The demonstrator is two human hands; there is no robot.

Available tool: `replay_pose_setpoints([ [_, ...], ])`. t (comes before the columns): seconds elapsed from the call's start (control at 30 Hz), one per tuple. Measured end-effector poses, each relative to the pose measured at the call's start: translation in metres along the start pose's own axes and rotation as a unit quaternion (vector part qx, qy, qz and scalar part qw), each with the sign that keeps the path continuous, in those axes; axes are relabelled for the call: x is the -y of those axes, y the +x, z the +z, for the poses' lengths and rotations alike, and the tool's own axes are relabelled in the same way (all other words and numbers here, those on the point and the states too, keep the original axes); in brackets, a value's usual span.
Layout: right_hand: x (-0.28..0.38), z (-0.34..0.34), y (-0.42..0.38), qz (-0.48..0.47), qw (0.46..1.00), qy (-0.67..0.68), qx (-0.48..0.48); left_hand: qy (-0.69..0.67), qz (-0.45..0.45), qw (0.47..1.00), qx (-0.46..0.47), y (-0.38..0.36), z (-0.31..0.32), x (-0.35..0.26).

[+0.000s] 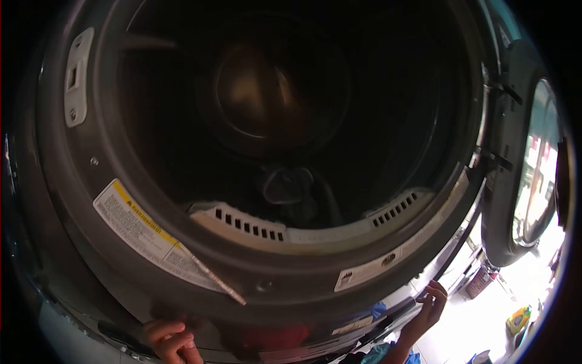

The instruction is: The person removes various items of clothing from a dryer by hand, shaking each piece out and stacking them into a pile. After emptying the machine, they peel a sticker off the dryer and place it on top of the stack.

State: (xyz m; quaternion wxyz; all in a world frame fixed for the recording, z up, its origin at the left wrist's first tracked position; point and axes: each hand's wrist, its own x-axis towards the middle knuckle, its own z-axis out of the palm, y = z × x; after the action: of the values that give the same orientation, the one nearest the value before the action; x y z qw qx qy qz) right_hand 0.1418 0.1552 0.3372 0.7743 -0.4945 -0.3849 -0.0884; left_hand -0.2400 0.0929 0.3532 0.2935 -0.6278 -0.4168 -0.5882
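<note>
The dark front panel [285,297] of a clothes dryer surrounds the round opening of its drum [388,121]. At the lower left edge of the panel is my left hand [173,344], its fingers curled; what lies between them is hidden. My right hand [429,306] is at the lower right, with bent fingers closed at the panel's edge. A warning label [142,227] with a yellow band sits on the left of the rim, and a thin narrow strip [212,273] slants across its lower end. Along the drum's lower lip runs a pale slotted vent grille [248,225].
The dryer's round door [515,164] hangs wide on hinges at the right. A latch plate [79,76] is screwed to the left rim. Beyond my right hand, on the bright floor, stand a yellow container [518,318] and a dark reddish container [481,282].
</note>
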Motion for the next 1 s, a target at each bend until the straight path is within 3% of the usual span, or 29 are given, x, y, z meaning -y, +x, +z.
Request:
replay_pose_setpoints([
  [0.23,-0.035,-0.003,0.045,-0.017,1.000,-0.022,-0.015,0.121,-0.018,0.992,-0.016,-0.007,0.012,-0.013],
  [0.3,-0.033,-0.002,0.063,-0.070,0.992,-0.088,-0.053,0.140,0.002,0.989,-0.045,-0.001,0.019,-0.016],
  [0.37,-0.031,-0.007,0.094,-0.215,0.967,-0.101,-0.089,0.101,0.035,0.994,-0.038,-0.004,0.017,-0.012],
  [0.43,-0.016,-0.021,0.128,-0.333,0.932,-0.136,-0.046,0.072,0.047,0.996,-0.006,-0.007,0.020,-0.011],
  [0.5,0.017,-0.024,0.152,-0.327,0.939,-0.105,0.033,0.088,0.031,0.996,-0.005,-0.005,0.026,-0.021],
  [0.57,0.070,0.005,0.178,-0.029,0.993,-0.115,0.000,0.055,0.021,0.998,-0.010,-0.018,0.030,-0.015],
  [0.6,0.096,0.029,0.186,-0.266,0.949,-0.127,0.111,0.053,0.040,0.998,-0.019,-0.023,0.031,-0.009],
  [0.67,0.162,0.082,0.185,-0.501,0.798,-0.167,0.290,0.047,0.062,0.996,-0.032,-0.030,0.034,0.000],
  [0.7,0.197,0.106,0.180,-0.515,0.751,-0.200,0.363,0.043,0.063,0.997,-0.034,-0.028,0.037,0.004],
  [0.8,0.221,0.180,0.179,-0.561,0.643,-0.221,0.472,0.034,0.057,0.997,-0.034,-0.023,0.044,0.012],
  [1.0,0.170,0.320,0.130,-0.682,0.392,-0.255,0.563,0.020,0.051,0.998,-0.022,-0.019,0.053,0.024],
])
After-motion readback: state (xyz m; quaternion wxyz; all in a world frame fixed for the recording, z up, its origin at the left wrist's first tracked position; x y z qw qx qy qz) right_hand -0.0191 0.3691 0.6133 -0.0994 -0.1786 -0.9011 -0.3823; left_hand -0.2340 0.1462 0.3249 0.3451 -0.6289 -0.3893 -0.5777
